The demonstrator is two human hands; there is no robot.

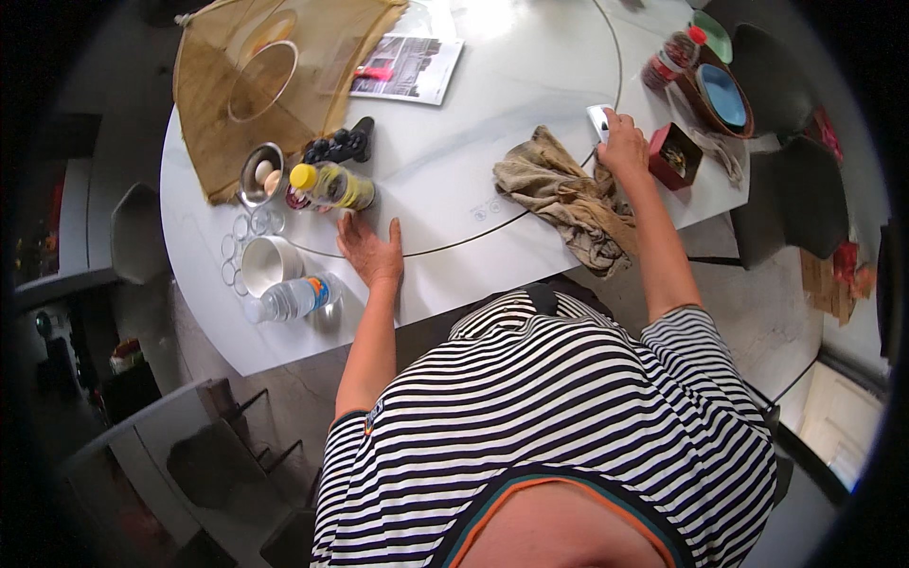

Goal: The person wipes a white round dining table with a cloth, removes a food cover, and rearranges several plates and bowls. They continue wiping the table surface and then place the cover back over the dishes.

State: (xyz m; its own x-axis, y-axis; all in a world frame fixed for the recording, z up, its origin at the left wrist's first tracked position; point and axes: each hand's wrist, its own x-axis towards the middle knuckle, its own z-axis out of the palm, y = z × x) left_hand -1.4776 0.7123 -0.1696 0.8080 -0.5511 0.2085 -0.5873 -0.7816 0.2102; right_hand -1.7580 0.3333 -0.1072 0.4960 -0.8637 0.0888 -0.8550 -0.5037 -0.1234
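My left hand (371, 250) lies on the white table with thumb and fingers apart, just below a clear bottle with a yellow cap (343, 187). Nothing shows in its grasp. Farther out on the right, my right hand (623, 144) has its fingers closed at a small flat white-and-silver object (598, 120), whose exact kind I cannot make out. A crumpled brown-grey cloth (559, 189) is bunched beside my right wrist and droops at the table's near edge. Just right of that hand stands a dark red open box (674, 156) with small things inside.
At left are a metal bowl with eggs (261, 175), several glasses (232, 248), a white bowl (269, 263) and a water bottle (295, 298). Behind them stand a mesh food cover (213, 104) and printed sheet (412, 68). A red-capped bottle (674, 59) and basket (724, 90) sit far right.
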